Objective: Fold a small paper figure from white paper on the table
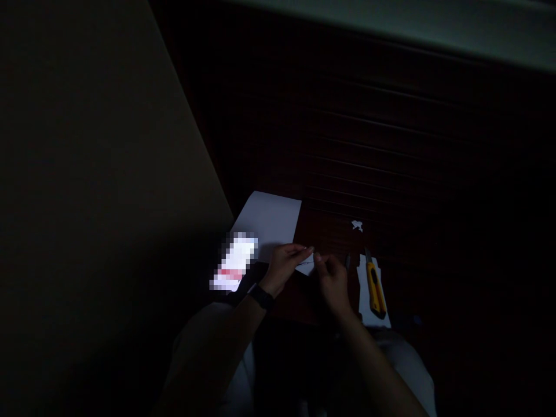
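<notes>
The scene is very dark. My left hand (284, 267), with a dark band on its wrist, pinches the left edge of a small white paper piece (306, 267). My right hand (332, 278) pinches the same piece from the right, fingertips almost touching those of the left. Both hands hover just above a dark wooden surface (391, 174). A yellow utility knife (374, 286) lies on a white paper scrap (369, 301) right of my right hand.
A white sheet (269, 220) lies behind my left hand. A bright blurred rectangle (234, 262) glows to its left. A tiny white scrap (357, 225) lies farther back. A pale wall or panel (87, 145) fills the left side.
</notes>
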A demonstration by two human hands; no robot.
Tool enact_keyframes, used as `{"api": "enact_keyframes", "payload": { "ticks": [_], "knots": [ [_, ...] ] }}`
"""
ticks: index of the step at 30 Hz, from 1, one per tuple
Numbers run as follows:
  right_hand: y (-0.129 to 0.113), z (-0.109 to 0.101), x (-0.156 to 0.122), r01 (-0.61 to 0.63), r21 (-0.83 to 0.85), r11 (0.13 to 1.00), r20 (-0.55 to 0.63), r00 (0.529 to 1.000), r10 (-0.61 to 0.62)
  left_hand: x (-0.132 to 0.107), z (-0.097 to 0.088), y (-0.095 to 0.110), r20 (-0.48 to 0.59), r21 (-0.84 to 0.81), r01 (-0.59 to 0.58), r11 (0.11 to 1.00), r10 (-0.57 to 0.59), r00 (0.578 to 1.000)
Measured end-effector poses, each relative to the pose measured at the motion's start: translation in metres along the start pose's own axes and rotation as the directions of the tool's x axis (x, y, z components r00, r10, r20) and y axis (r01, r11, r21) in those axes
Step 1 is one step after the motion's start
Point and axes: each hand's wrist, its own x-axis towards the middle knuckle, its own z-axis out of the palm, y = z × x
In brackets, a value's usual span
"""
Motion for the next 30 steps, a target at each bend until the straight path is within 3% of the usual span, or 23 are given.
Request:
{"api": "enact_keyframes", "payload": {
  "ticks": [4, 11, 18, 26, 28, 30],
  "knots": [
    [0.001, -0.003, 0.002, 0.002, 0.026, 1.000, 0.013, 1.000, -0.002, 0.000, -0.003, 0.003, 0.014, 0.064, 0.002, 0.998, -0.003, 1.000],
    [0.006, -0.007, 0.010, -0.073, 0.177, 0.982, 0.232, 0.972, 0.031, -0.001, -0.005, -0.002, 0.025, 0.132, -0.027, 0.991, 0.024, 0.999],
    [0.013, -0.009, 0.015, -0.058, 0.114, 0.992, 0.152, 0.988, 0.040, -0.004, -0.003, 0.001, 0.168, 0.140, -0.067, 0.988, 0.043, 0.985],
    [0.017, -0.010, 0.018, -0.110, 0.111, 0.988, 0.016, 0.994, 0.109, -0.002, -0.003, -0.008, 0.163, 0.247, -0.086, 0.965, 0.046, 0.986],
    [0.016, -0.011, 0.019, -0.130, 0.150, 0.980, 0.052, 0.991, 0.124, 0.000, -0.006, -0.010, 0.169, 0.241, -0.061, 0.969, 0.020, 0.985],
    [0.013, -0.016, 0.020, -0.181, 0.191, 0.965, 0.175, 0.973, 0.148, 0.000, -0.009, -0.011, 0.206, 0.220, -0.027, 0.975, -0.020, 0.978]
  ]
}}
